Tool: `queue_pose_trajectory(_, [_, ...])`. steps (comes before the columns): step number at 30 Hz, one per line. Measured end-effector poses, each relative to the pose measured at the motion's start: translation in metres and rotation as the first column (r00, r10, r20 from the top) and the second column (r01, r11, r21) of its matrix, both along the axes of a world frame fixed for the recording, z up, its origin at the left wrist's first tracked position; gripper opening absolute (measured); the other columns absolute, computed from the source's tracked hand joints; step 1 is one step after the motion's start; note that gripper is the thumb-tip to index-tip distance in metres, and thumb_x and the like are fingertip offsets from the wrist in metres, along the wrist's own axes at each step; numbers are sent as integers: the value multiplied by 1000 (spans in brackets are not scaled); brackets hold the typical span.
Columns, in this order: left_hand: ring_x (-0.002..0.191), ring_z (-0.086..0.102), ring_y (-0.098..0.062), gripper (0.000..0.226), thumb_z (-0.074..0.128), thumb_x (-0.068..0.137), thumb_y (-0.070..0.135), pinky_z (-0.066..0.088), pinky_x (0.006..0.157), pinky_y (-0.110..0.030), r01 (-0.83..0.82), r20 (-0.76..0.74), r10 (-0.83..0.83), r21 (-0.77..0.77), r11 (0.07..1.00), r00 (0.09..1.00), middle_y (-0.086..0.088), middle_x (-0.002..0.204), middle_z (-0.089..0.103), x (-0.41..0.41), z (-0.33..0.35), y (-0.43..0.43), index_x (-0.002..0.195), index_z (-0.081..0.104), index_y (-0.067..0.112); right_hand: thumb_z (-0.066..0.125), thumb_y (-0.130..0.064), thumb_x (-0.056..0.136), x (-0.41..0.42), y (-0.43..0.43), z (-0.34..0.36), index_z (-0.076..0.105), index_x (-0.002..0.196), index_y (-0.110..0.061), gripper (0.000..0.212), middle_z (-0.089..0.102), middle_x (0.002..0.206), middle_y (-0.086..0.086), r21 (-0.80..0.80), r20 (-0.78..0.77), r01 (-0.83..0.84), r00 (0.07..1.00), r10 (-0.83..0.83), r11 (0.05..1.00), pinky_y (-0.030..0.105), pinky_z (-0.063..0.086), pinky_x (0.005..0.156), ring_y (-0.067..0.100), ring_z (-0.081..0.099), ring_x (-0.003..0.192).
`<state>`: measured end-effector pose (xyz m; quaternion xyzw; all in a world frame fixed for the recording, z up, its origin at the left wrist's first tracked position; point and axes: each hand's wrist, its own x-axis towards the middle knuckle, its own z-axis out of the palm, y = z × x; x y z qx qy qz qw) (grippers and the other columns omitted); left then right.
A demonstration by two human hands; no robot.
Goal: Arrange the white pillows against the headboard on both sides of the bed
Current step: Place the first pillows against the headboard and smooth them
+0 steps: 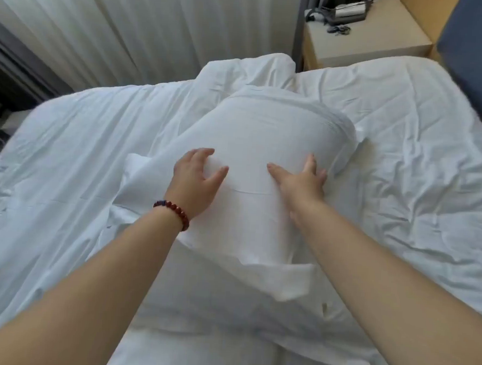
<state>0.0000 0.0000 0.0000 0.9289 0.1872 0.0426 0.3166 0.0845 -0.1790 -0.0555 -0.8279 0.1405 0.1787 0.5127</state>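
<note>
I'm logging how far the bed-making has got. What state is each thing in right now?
pillow: lying mid-bed, not at the headboard
left hand: spread open, pressing on the pillow
right hand: spread open, pressing on the pillow
bed sheet: wrinkled
duvet: rumpled
curtain: drawn shut
headboard: no pillow against it

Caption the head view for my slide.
Both hands, left and right, press a white pillow on the rumpled bed.

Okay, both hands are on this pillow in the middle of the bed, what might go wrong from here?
The pillow is bulky and both hands, left and right, only press flat on it, so it may slip. Its loose pillowcase flap could drag and rumple the already wrinkled sheet.
</note>
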Motion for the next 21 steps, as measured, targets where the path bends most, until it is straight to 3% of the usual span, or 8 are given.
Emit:
queue_pose_trajectory(3, [145, 22, -22, 63, 45, 95, 54, 17, 118, -39, 35, -160, 10, 280, 959, 987, -1, 156, 31, 36, -11, 22, 145, 37, 17, 71, -75, 63, 22, 8, -4, -1, 155, -38, 122, -11, 163, 11, -52, -91, 45, 995, -50, 998, 45, 19, 118, 41, 15, 147])
queue_pose_trajectory(7, [142, 29, -23, 70, 36, 91, 65, 23, 114, -42, 61, -290, 39, 327, 943, 956, 0, 155, 33, 91, -19, 44, 144, 37, 19, 73, -77, 59, 56, 17, -13, -5, 154, -40, 128, -12, 162, 14, -66, -129, 72, 988, -80, 995, 46, 22, 116, 47, 20, 143])
queue_pose_trajectory(12, [126, 47, -33, 89, 35, 77, 79, 38, 103, -46, 9, -463, 76, 177, 984, 883, -8, 144, 45, 164, -24, 73, 140, 41, 17, 71, -84, 49, 93, 21, -33, -9, 152, -42, 137, -6, 161, 21, -118, -177, 131, 973, -151, 984, 46, 27, 116, 46, 32, 138])
queue_pose_trajectory(15, [128, 48, -31, 98, 40, 75, 84, 36, 105, -41, -33, -527, 64, 68, 997, 847, -9, 145, 46, 203, -36, 91, 144, 39, 15, 69, -84, 51, 111, 19, -46, -7, 153, -39, 135, 8, 158, 24, -100, -186, 205, 958, -220, 974, 45, 31, 114, 44, 38, 135])
queue_pose_trajectory(21, [118, 57, -25, 105, 54, 55, 91, 37, 106, -38, -166, -591, 56, -134, 977, 804, -4, 137, 56, 237, -69, 115, 136, 55, 24, 73, -79, 54, 125, 13, -72, -6, 154, -37, 134, 24, 155, 19, -89, -175, 252, 948, -264, 964, 41, 32, 111, 37, 40, 135])
